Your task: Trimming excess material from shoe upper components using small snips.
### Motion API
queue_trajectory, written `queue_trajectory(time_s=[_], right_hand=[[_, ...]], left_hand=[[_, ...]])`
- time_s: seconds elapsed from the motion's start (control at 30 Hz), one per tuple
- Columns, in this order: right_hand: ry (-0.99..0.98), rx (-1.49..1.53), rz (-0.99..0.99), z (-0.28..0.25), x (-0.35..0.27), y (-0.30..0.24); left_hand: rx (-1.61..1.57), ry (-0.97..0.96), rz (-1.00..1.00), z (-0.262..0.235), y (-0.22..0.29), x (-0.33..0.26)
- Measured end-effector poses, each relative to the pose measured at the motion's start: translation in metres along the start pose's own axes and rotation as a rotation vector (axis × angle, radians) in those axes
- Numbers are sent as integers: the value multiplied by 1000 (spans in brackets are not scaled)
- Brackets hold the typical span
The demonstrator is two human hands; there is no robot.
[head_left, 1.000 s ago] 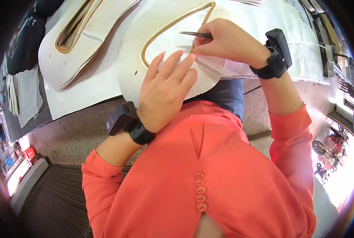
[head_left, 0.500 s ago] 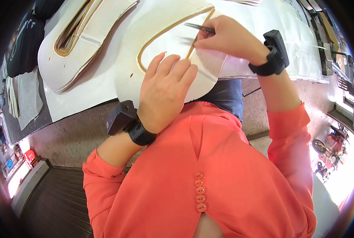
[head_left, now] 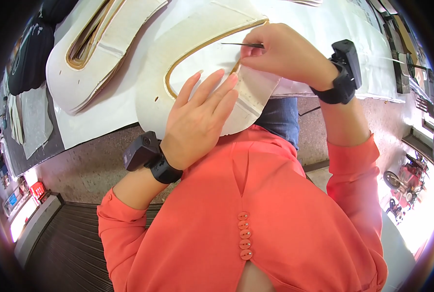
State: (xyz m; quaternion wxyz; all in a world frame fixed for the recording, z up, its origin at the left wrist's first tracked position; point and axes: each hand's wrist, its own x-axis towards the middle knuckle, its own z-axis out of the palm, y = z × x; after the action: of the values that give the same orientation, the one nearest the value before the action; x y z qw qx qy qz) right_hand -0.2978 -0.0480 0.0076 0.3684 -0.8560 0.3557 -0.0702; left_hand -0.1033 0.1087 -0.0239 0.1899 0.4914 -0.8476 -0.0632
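A cream, U-shaped flat piece [head_left: 151, 80] lies on the white-covered table in front of me. Around its inner cutout runs a tan edge strip [head_left: 193, 52]. My left hand [head_left: 195, 119] rests flat on the near part of the piece, fingers stretched and slightly apart, fingertips reaching into the cutout. My right hand [head_left: 286, 56] is closed at the right arm of the cutout, thumb and fingertips at the tan strip. It also holds a slim, dark, pointed metal tool [head_left: 234, 44], its tip sticking out leftward over the cutout. The tool's rear is hidden in the hand.
A stack of similar cream pieces [head_left: 63, 80] with tan inner edges lies to the left. Beyond it are dark fabric bundles [head_left: 29, 61]. White sheeting [head_left: 100, 127] covers the table. Dark flat items [head_left: 397, 73] line the right edge. A motorcycle [head_left: 404, 180] stands far right.
My left hand has slid slightly down and left, its fingers straighter. My right hand has shifted a little, with the tool now more level. The cream piece has moved slightly left and nearer me.
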Motion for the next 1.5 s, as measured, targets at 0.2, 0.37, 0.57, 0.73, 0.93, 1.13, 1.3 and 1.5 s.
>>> queue_trajectory(time_s=[0.2,0.37,0.57,0.73,0.93,1.13,1.3,1.5], right_hand=[[-49,149,98,-5,2,-11],[-14,79,147,-5,1,1],[-43,-6,191,-4,5,-2],[17,78,74,-7,0,13],[81,36,130,-19,1,17],[81,12,164,-16,3,25],[41,-24,176,-19,5,18],[94,37,78,-26,0,36]], left_hand=[[0,9,22,0,-1,3],[27,50,3,-2,3,11],[23,104,9,4,-1,22],[-2,95,17,6,-2,27],[-12,72,42,2,-3,34],[-10,58,48,4,-5,44],[34,117,75,7,-8,55],[16,66,82,5,-9,63]])
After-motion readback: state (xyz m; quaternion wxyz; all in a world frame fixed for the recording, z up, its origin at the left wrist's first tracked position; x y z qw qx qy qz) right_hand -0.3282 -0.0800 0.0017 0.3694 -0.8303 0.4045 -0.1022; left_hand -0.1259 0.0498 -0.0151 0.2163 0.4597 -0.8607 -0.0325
